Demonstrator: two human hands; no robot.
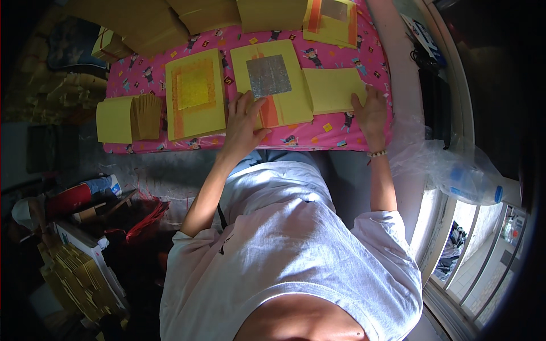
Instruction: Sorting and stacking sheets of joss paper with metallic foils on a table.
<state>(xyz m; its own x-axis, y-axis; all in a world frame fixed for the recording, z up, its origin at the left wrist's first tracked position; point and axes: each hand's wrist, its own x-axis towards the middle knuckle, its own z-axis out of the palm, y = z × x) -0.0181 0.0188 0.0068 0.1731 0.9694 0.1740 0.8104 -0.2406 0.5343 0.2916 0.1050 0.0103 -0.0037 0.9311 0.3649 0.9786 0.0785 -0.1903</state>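
A stack of yellow paper sheets with a silver foil square (269, 76) and orange marks lies in the middle of the table. My left hand (244, 120) rests at its near left corner, fingers stretched out and apart. Beside it on the right is a plain yellow paper stack (334, 90). At that stack's right end is my right hand (372, 115), thumb and fingers apart, with a beaded bracelet on the wrist; no held sheet shows. To the left of my left hand lies a yellow paper stack with a gold square (194, 85) bordered in orange.
A pink patterned cloth (142, 94) covers the table. Folded yellow paper (116, 119) sits at its left, big paper stacks (210, 14) at the back, and another foil-marked stack (336, 31) at the back right. A plastic bag (469, 173) hangs by the barred window.
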